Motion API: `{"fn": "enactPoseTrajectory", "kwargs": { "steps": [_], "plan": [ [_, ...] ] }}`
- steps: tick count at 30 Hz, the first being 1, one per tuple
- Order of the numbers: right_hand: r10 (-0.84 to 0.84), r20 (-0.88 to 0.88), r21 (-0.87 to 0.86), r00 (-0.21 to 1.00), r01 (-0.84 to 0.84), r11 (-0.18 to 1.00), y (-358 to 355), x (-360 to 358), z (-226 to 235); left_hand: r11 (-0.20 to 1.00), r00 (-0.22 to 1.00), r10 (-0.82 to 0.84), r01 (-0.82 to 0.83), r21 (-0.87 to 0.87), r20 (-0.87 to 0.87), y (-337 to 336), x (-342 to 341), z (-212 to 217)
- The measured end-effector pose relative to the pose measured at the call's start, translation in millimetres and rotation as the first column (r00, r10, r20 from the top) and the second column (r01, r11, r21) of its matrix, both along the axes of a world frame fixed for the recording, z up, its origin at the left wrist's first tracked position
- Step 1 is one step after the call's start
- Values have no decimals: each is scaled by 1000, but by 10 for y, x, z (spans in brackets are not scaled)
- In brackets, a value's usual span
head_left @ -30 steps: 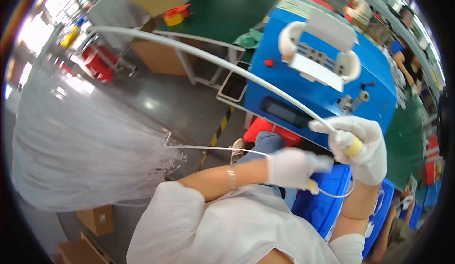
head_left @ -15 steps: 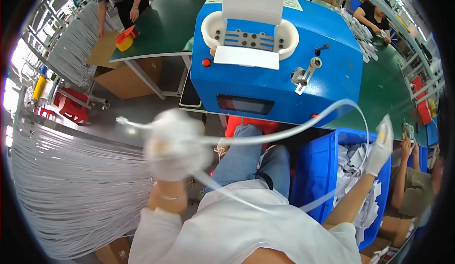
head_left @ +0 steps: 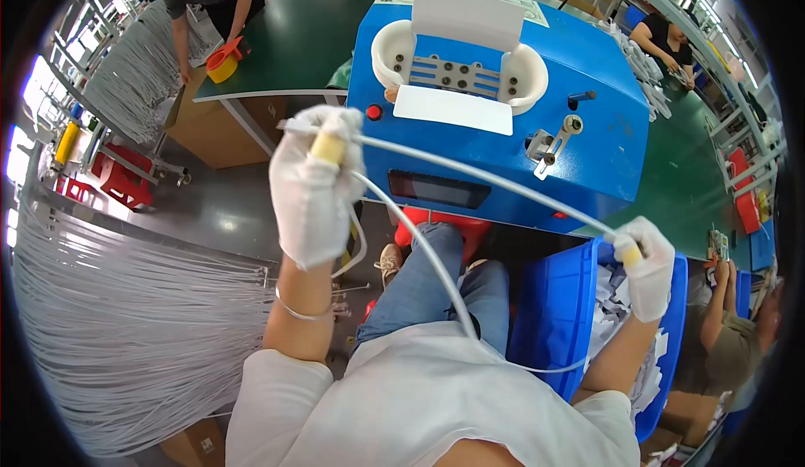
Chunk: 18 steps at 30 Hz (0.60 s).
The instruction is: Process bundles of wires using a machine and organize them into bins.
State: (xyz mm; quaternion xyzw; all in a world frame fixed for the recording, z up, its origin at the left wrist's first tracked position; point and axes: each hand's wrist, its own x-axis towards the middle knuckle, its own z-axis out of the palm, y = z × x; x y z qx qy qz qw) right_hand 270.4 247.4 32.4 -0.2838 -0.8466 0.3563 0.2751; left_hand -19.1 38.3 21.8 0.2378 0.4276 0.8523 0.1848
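A white cable (head_left: 478, 174) stretches nearly straight between my two gloved hands, in front of the blue machine. My left hand (head_left: 314, 186), raised at the machine's left front corner, is closed around the cable, and a short end sticks out past its fingers. My right hand (head_left: 646, 270) pinches the cable above the blue bin. More of the cable droops from my left hand in a curve toward my lap, and a small loop dangles beneath that hand. Both white gloves have yellowish wrappings on the fingers.
The blue machine (head_left: 495, 153), with white curved guides, stands on the green table (head_left: 306, 44). Many white cables (head_left: 142, 333) hang at the left. The blue bin (head_left: 549, 308) at my right holds white scraps. An orange-yellow tape dispenser (head_left: 223, 64) sits at the far left table corner. Other people work around.
My right hand has moved inward and closed on the cable. My left hand has risen. The cable stretch between them has gone from a slack arc to nearly straight.
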Motion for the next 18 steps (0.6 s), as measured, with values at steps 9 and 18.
{"fn": "enactPoseTrajectory", "kwargs": {
  "steps": [9, 18],
  "plan": [
    [-136, -185, 121, 973, 160, 980, 217, -134, -5, 957, 991, 9, -47, -288, -132, 159, -334, 200],
    [-241, -183, 84, 953, 260, 962, 265, -140, 24, 943, 989, 74, -110, -314, -125, 317, -282, 203]
  ]
}}
